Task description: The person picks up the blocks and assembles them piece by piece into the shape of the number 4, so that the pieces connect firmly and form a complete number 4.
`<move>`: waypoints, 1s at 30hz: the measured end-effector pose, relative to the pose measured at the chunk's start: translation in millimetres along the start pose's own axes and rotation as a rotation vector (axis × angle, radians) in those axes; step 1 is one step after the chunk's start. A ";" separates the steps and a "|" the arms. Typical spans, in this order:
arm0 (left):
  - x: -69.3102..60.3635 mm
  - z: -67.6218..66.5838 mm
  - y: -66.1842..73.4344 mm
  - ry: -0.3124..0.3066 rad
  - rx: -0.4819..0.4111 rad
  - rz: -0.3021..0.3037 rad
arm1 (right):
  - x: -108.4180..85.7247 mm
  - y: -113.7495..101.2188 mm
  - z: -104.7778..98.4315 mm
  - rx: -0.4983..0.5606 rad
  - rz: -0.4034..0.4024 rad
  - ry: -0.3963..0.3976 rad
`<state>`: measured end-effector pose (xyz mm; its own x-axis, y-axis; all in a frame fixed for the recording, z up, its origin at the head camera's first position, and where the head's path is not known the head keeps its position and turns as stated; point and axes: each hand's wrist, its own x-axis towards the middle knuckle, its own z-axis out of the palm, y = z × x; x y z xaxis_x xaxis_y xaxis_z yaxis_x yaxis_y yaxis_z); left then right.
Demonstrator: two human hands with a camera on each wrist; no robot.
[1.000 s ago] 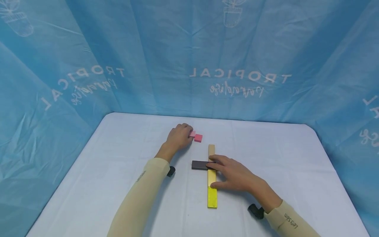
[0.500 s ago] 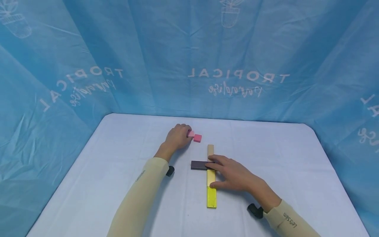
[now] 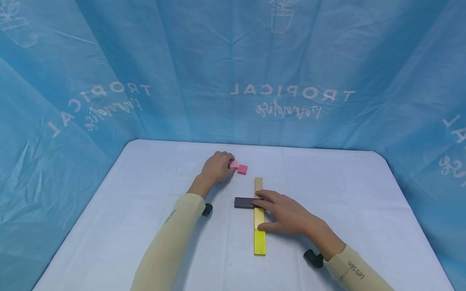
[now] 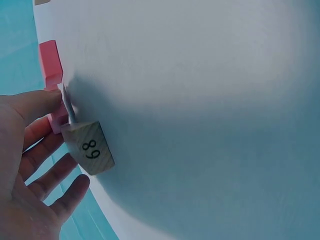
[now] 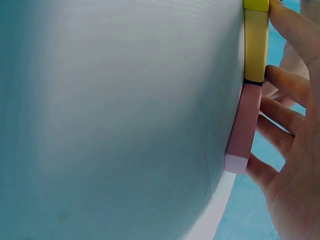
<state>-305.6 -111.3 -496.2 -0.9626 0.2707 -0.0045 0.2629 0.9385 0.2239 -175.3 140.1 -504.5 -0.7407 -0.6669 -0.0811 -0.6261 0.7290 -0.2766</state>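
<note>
My left hand (image 3: 218, 166) pinches a light pink block (image 3: 234, 164) between thumb and fingers at the far part of the table. A darker pink block (image 3: 242, 169) sits just to its right. In the left wrist view, a wooden block (image 4: 92, 150) with black digits stands beside the fingers. My right hand (image 3: 289, 213) spreads its fingers over a row of flat blocks, fingertips on or close to them. That row has a beige block (image 3: 258, 183), a light yellow block (image 3: 259, 218) and a bright yellow block (image 3: 260, 242). A dark block (image 3: 244, 203) lies crosswise, partly under the fingers.
A white cloth covers the table (image 3: 327, 182). Blue printed curtains (image 3: 204, 72) hang behind it and along both sides. From the right wrist, a pinkish block (image 5: 243, 127) appears in line with the yellow ones.
The left hand and the light pink block have edged very slightly left. The right hand stays in place over the row; the whole head view has shifted a little.
</note>
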 end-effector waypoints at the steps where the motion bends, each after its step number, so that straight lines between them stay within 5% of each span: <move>1: -0.7 -0.5 -0.4 0.004 -0.001 -0.001 | 0.1 -0.1 -0.2 -0.001 0.001 -0.002; 9: -5.1 -4.0 -3.4 0.013 -0.030 -0.004 | 0.3 -1.1 -1.2 0.001 -0.002 -0.008; 30: -16.0 -17.7 5.3 0.034 0.077 0.088 | -1.0 -1.9 -2.0 0.003 -0.004 0.001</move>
<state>-289.9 -114.5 -477.7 -0.9368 0.3470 0.0453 0.3498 0.9253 0.1466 -173.8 139.7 -501.9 -0.7383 -0.6698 -0.0794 -0.6284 0.7258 -0.2798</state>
